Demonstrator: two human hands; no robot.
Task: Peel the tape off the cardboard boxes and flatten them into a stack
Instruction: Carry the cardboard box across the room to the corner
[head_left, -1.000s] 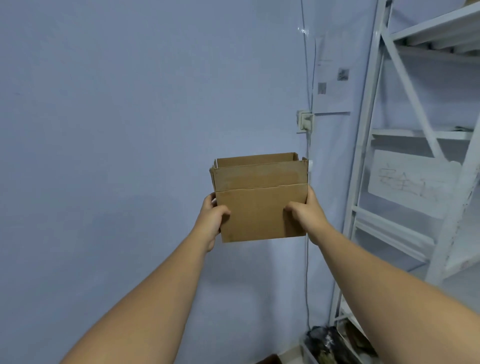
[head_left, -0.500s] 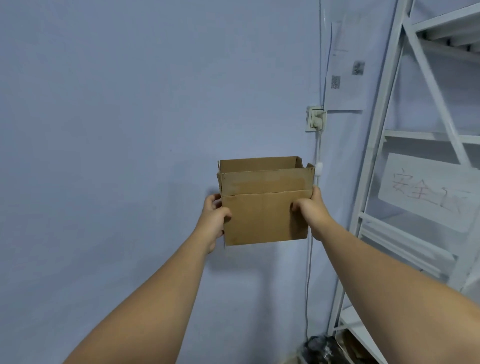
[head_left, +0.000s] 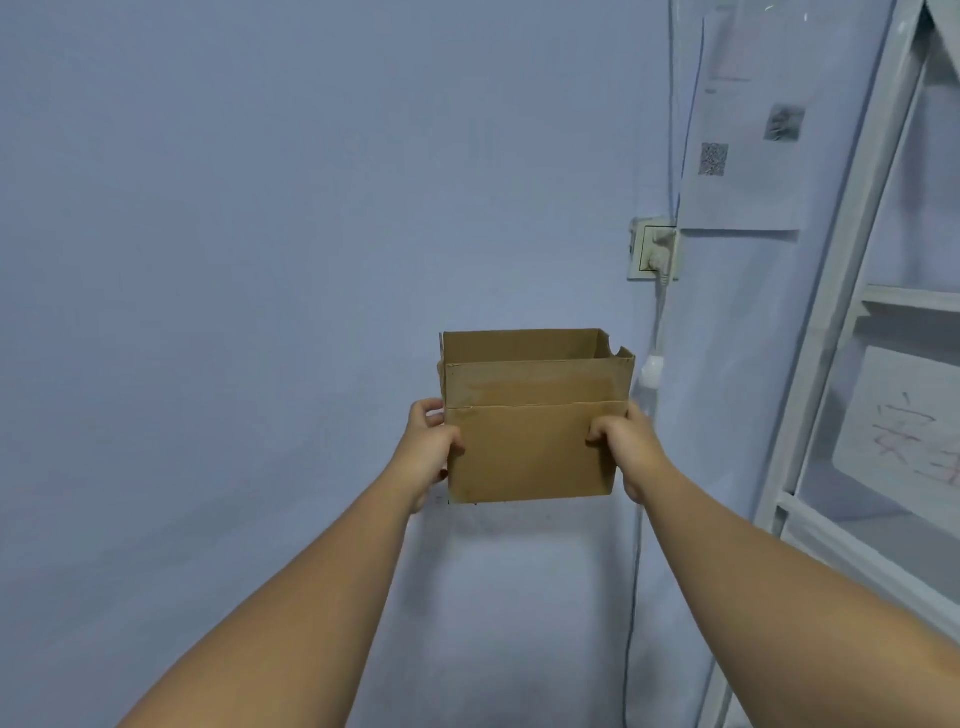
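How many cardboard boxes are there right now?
1. The cardboard box is held up in front of the wall, the left hand on its left side and the right hand on its right. Others may sit out of view.

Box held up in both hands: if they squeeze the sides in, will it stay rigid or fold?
The cardboard box probably folds: its top is open and the flaps stand loose. It looks light, since the left hand and right hand hold it at arm's length by its side edges alone. Whether the bottom is taped is hidden.
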